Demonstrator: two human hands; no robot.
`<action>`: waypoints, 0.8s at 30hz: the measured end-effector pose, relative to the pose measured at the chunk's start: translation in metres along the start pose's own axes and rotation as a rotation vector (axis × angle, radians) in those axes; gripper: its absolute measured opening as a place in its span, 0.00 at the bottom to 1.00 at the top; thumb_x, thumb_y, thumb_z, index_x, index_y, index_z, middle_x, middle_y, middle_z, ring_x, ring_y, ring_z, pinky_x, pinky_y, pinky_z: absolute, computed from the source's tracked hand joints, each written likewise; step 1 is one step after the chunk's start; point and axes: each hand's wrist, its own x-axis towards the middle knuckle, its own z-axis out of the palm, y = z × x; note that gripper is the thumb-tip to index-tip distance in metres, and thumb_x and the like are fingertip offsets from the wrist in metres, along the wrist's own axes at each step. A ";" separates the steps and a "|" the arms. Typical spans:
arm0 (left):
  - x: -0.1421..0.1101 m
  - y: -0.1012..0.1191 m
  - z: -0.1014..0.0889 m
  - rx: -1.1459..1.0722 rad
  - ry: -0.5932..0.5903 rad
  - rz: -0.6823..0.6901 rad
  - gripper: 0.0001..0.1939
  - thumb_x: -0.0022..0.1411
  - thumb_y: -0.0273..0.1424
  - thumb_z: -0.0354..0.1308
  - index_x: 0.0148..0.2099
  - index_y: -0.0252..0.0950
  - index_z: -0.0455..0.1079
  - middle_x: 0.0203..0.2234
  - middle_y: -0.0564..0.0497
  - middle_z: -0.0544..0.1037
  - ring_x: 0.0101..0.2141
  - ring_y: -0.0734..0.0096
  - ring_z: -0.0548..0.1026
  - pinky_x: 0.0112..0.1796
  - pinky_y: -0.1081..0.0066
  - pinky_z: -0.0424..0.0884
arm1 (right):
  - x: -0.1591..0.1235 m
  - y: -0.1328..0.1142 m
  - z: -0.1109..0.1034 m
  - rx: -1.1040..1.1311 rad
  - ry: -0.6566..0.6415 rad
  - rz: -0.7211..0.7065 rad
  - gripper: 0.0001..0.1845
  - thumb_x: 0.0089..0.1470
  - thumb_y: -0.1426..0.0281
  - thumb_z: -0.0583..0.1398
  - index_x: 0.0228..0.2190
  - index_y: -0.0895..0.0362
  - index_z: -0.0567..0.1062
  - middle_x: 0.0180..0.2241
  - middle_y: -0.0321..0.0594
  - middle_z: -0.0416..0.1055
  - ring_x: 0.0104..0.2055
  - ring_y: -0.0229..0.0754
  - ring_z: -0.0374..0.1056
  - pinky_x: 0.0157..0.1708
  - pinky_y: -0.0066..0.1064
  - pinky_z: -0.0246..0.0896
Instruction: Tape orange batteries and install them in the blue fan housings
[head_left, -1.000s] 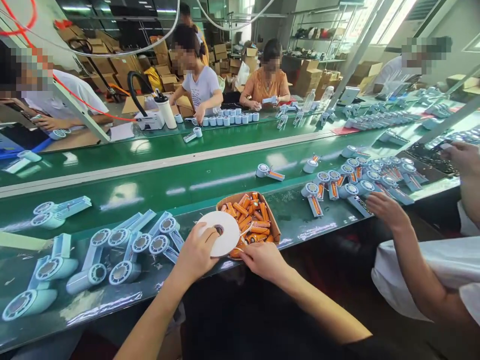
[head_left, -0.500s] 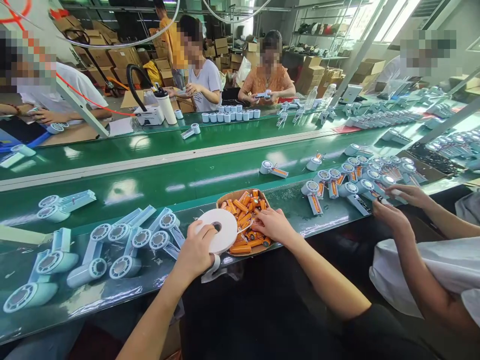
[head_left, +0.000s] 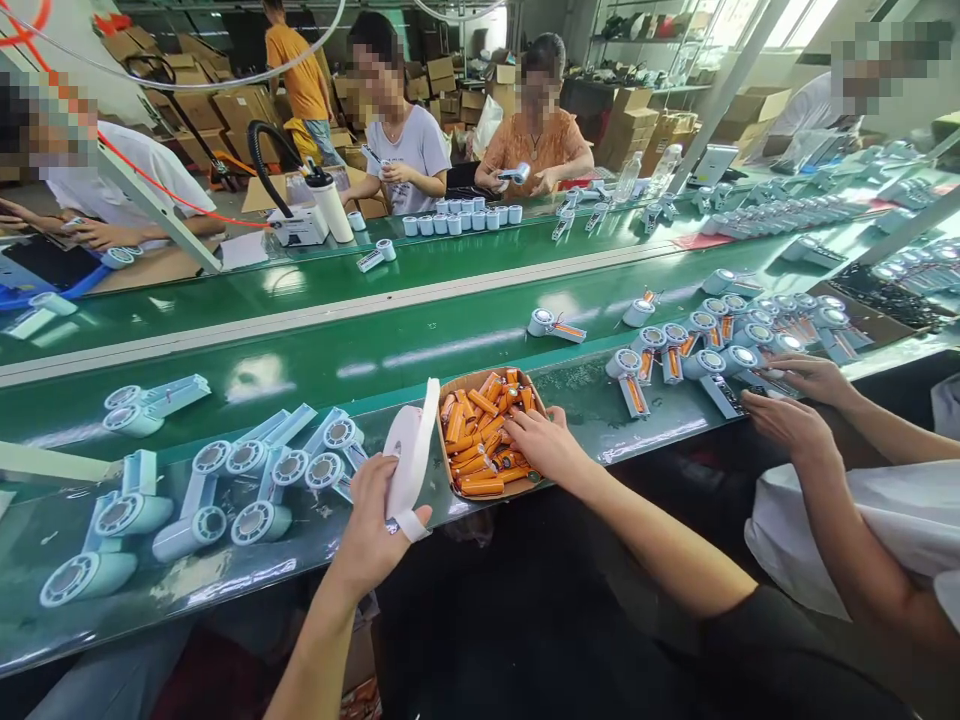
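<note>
My left hand point(head_left: 375, 525) grips a roll of white tape point(head_left: 409, 455), tilted almost edge-on, with a loose white strip by the thumb. Just right of it, an open cardboard box point(head_left: 450, 480) is heaped with orange cylindrical batteries point(head_left: 480, 435). Reaching over the right side of this box is my right hand point(head_left: 547, 445). Its fingers are stretched out on the batteries and its thumb stands apart from them. The fingertips partly hide the batteries beneath. Left of the tape roll lie several light-blue fan housings point(head_left: 259, 520) with round grilles and handles.
A green conveyor belt point(head_left: 337, 345) runs behind the work surface. More light-blue housings point(head_left: 705, 365) with orange batteries lie at right, beside a co-worker's hands point(head_left: 795, 410). Other people sit across the belt, near rows of light-blue cups point(head_left: 454, 222) and a white tumbler point(head_left: 330, 205).
My left hand has turned the tape roll from face-up to nearly edge-on and moved slightly left. The white strip between roll and right hand no longer shows; my right fingers have spread over the batteries.
</note>
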 end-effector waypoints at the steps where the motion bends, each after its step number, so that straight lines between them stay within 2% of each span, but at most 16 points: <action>1: 0.000 0.003 0.003 -0.005 0.000 -0.005 0.26 0.66 0.46 0.61 0.60 0.40 0.65 0.58 0.39 0.70 0.63 0.45 0.68 0.62 0.43 0.69 | 0.001 0.002 -0.001 0.012 -0.013 -0.015 0.12 0.73 0.71 0.54 0.51 0.56 0.76 0.56 0.54 0.75 0.58 0.55 0.68 0.56 0.48 0.51; 4: -0.003 0.009 0.005 -0.012 0.004 -0.006 0.24 0.65 0.45 0.62 0.59 0.40 0.66 0.57 0.39 0.71 0.64 0.45 0.67 0.63 0.44 0.69 | 0.003 0.016 -0.001 0.168 -0.003 -0.008 0.16 0.69 0.73 0.56 0.55 0.57 0.75 0.51 0.52 0.78 0.56 0.53 0.72 0.56 0.45 0.53; 8: -0.009 0.010 0.005 -0.047 -0.004 -0.007 0.23 0.67 0.45 0.61 0.59 0.41 0.66 0.57 0.39 0.71 0.64 0.45 0.66 0.62 0.44 0.69 | 0.000 0.038 0.001 0.684 0.141 0.091 0.25 0.66 0.67 0.57 0.63 0.53 0.72 0.41 0.38 0.78 0.43 0.44 0.73 0.51 0.39 0.64; 10: -0.011 0.009 0.007 -0.061 0.002 -0.012 0.23 0.66 0.44 0.61 0.59 0.41 0.65 0.56 0.40 0.71 0.64 0.45 0.66 0.62 0.44 0.69 | -0.003 0.042 0.002 0.899 0.228 0.083 0.24 0.66 0.61 0.58 0.60 0.52 0.74 0.42 0.38 0.75 0.43 0.43 0.72 0.49 0.37 0.68; 13: -0.011 0.008 0.012 -0.069 0.000 0.001 0.23 0.67 0.44 0.60 0.59 0.41 0.65 0.56 0.40 0.71 0.64 0.45 0.66 0.63 0.43 0.69 | -0.009 0.036 0.001 1.090 0.334 0.082 0.20 0.64 0.55 0.60 0.51 0.53 0.79 0.44 0.40 0.74 0.46 0.44 0.71 0.51 0.37 0.69; 16: -0.010 0.010 0.016 -0.060 -0.017 0.027 0.23 0.67 0.44 0.60 0.60 0.41 0.65 0.57 0.39 0.71 0.66 0.44 0.65 0.63 0.42 0.68 | -0.009 0.025 0.004 1.248 0.462 0.134 0.19 0.63 0.52 0.62 0.47 0.52 0.76 0.44 0.41 0.76 0.44 0.44 0.73 0.48 0.36 0.72; 18: -0.010 0.012 0.018 -0.050 -0.043 0.035 0.25 0.67 0.44 0.60 0.62 0.41 0.64 0.60 0.38 0.70 0.67 0.42 0.62 0.64 0.41 0.66 | -0.008 0.020 0.007 1.297 0.604 0.189 0.20 0.63 0.51 0.63 0.47 0.51 0.73 0.45 0.42 0.77 0.44 0.44 0.74 0.47 0.37 0.73; 20: -0.011 0.014 0.019 -0.050 -0.069 0.041 0.28 0.68 0.44 0.60 0.65 0.40 0.63 0.61 0.37 0.69 0.69 0.41 0.60 0.65 0.40 0.65 | -0.009 0.021 0.006 1.212 0.711 0.250 0.22 0.62 0.51 0.64 0.49 0.51 0.72 0.45 0.43 0.78 0.43 0.45 0.75 0.46 0.38 0.74; 22: -0.011 0.014 0.020 -0.051 -0.084 0.044 0.28 0.68 0.45 0.59 0.65 0.40 0.62 0.62 0.37 0.68 0.70 0.41 0.59 0.66 0.40 0.65 | -0.011 0.025 0.000 1.057 0.719 0.262 0.23 0.61 0.51 0.65 0.51 0.52 0.75 0.42 0.43 0.79 0.39 0.45 0.74 0.45 0.40 0.75; 24: -0.011 0.015 0.021 -0.048 -0.089 0.040 0.28 0.68 0.45 0.59 0.65 0.41 0.63 0.62 0.38 0.69 0.70 0.41 0.58 0.66 0.40 0.64 | -0.014 0.032 -0.011 1.009 0.768 0.250 0.22 0.63 0.52 0.64 0.52 0.52 0.77 0.42 0.43 0.79 0.37 0.44 0.74 0.43 0.41 0.76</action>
